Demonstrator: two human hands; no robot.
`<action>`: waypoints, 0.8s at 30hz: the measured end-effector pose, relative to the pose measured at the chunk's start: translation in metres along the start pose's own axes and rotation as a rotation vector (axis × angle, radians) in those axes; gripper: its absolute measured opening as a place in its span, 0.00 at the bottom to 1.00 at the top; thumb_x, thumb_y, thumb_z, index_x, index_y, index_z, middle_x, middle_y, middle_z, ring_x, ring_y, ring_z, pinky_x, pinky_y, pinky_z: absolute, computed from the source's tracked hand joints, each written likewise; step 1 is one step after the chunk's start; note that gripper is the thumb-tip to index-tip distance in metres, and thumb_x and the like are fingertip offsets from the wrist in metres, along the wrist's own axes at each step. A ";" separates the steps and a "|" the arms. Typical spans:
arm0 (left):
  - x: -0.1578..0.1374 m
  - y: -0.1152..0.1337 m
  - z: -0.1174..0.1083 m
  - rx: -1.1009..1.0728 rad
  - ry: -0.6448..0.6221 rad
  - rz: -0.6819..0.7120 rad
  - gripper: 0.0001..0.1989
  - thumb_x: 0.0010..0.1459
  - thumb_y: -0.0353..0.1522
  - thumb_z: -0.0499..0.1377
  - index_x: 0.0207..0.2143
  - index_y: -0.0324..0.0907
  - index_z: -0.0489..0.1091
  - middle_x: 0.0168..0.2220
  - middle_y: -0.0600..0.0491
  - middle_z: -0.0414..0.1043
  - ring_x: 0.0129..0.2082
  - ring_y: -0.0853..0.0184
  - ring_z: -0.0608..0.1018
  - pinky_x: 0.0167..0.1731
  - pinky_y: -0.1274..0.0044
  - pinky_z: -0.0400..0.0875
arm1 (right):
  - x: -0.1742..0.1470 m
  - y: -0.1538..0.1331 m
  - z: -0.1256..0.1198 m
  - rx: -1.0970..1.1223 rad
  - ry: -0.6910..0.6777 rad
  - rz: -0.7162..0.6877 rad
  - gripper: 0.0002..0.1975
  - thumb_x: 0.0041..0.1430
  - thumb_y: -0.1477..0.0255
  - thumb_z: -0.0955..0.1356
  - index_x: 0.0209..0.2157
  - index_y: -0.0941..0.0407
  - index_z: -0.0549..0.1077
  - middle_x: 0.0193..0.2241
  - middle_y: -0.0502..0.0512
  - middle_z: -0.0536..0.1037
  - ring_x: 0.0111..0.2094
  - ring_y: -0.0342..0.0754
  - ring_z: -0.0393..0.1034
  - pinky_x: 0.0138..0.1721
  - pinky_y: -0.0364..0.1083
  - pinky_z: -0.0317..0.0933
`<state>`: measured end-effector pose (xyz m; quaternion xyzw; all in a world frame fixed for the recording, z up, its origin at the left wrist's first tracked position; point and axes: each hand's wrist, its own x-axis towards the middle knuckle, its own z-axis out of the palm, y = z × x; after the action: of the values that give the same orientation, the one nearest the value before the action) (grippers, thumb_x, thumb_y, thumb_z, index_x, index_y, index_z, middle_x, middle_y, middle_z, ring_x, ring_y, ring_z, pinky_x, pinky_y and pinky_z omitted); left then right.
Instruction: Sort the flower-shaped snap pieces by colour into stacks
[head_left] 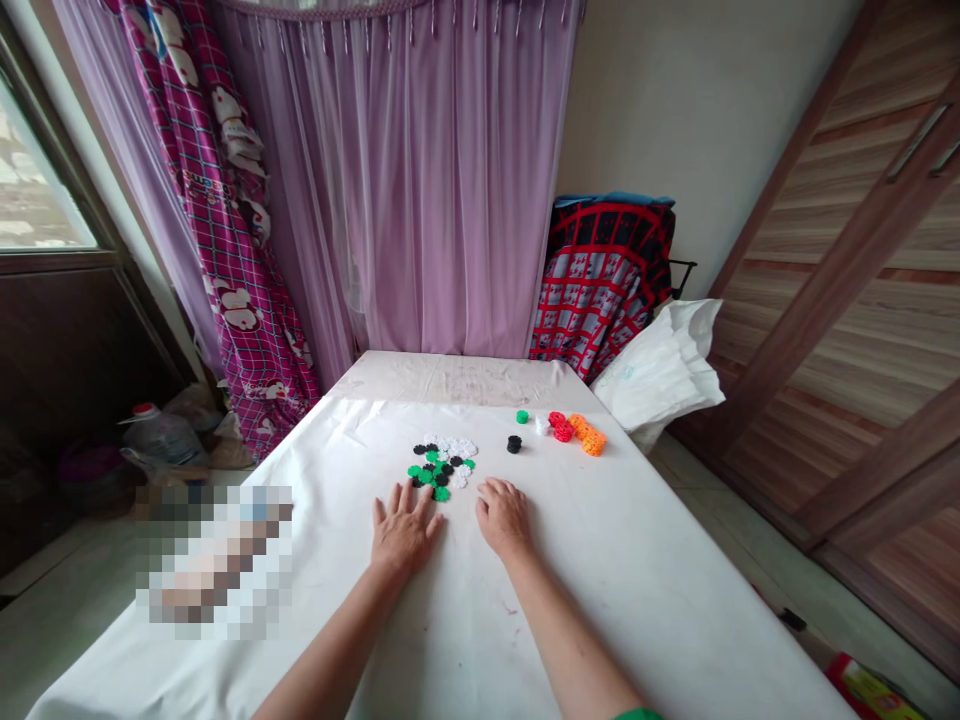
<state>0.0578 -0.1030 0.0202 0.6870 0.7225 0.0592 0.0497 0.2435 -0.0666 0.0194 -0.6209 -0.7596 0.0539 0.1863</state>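
Both my hands lie flat on the white cloth-covered table [645,600]: my left hand [403,527] with fingers spread, its fingertips just short of a loose heap of small green, black and white plastic discs [442,464]; my right hand [503,515] palm down, fingers seemingly curled, holding nothing. Farther off sit 1 black stack [514,444], a green disc [522,416], a white piece [541,425], red discs [560,427] and an orange row [587,434]. Purple sheer curtains [420,190] hang behind.
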 end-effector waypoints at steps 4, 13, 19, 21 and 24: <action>0.014 0.004 -0.001 0.009 -0.016 0.010 0.33 0.64 0.50 0.43 0.69 0.51 0.51 0.72 0.43 0.43 0.71 0.48 0.48 0.63 0.46 0.40 | 0.000 -0.001 0.002 -0.002 0.018 -0.009 0.16 0.63 0.72 0.62 0.48 0.53 0.76 0.55 0.57 0.75 0.56 0.51 0.65 0.55 0.49 0.55; 0.067 0.007 0.008 0.011 0.010 0.041 0.44 0.59 0.58 0.42 0.70 0.41 0.47 0.71 0.38 0.42 0.71 0.43 0.47 0.62 0.44 0.40 | 0.013 -0.003 0.021 -0.042 0.091 0.101 0.22 0.63 0.70 0.62 0.58 0.56 0.70 0.61 0.64 0.68 0.62 0.59 0.59 0.60 0.57 0.52; 0.094 -0.003 0.005 -0.026 0.049 0.038 0.41 0.61 0.55 0.45 0.69 0.42 0.50 0.72 0.39 0.42 0.71 0.47 0.48 0.64 0.49 0.43 | 0.033 -0.007 0.029 -0.020 0.071 0.041 0.20 0.64 0.69 0.61 0.56 0.51 0.72 0.60 0.61 0.69 0.63 0.59 0.59 0.60 0.59 0.52; 0.101 -0.007 0.004 -0.049 0.071 0.046 0.40 0.62 0.54 0.45 0.69 0.41 0.51 0.71 0.40 0.45 0.70 0.48 0.51 0.64 0.51 0.45 | 0.036 -0.008 0.031 0.022 0.045 -0.053 0.19 0.65 0.69 0.61 0.55 0.49 0.73 0.60 0.59 0.69 0.63 0.58 0.59 0.61 0.58 0.51; 0.109 -0.015 0.008 -0.081 0.096 0.108 0.36 0.63 0.52 0.45 0.68 0.43 0.54 0.68 0.40 0.55 0.68 0.51 0.56 0.64 0.52 0.47 | 0.042 -0.007 0.034 0.093 0.044 -0.155 0.19 0.65 0.72 0.61 0.54 0.47 0.73 0.59 0.55 0.71 0.62 0.53 0.60 0.62 0.55 0.52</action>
<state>0.0390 0.0051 0.0107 0.7187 0.6831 0.1238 0.0396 0.2185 -0.0227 -0.0011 -0.5520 -0.7977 0.0610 0.2351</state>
